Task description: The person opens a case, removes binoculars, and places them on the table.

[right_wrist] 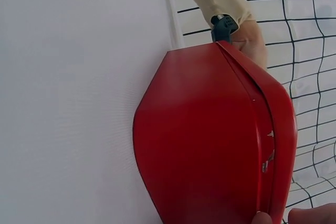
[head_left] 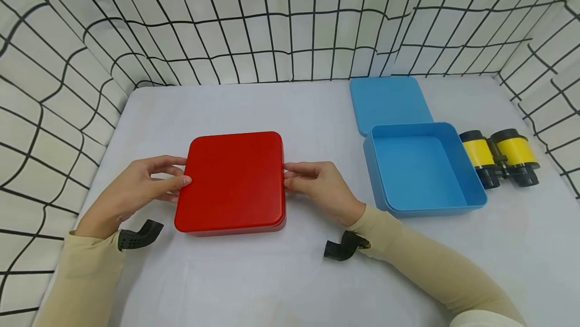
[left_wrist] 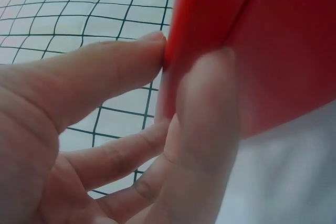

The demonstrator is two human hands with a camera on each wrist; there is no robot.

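Observation:
A red lidded box [right_wrist: 199, 140] lies on the white table, with its flat lid [head_left: 233, 181] on top. My left hand [head_left: 136, 186] holds the lid's left side; in the left wrist view the thumb [left_wrist: 210, 103] lies by the seam and a fingertip touches the edge. On the opposite side my right hand [head_left: 321, 183] has thumb and fingers against the lid's rim. A dark gap runs under the rim [right_wrist: 281, 114] in the right wrist view, with bare scuffed spots on the wall below it. The inside of the box is hidden.
To the right stands an uncovered blue box [head_left: 378, 181], with a blue lid [head_left: 389, 103] behind it. Yellow and black binoculars [head_left: 516, 150] lie beside that box. A black wire grid [head_left: 290, 29] on pale panels encloses the table's back and sides.

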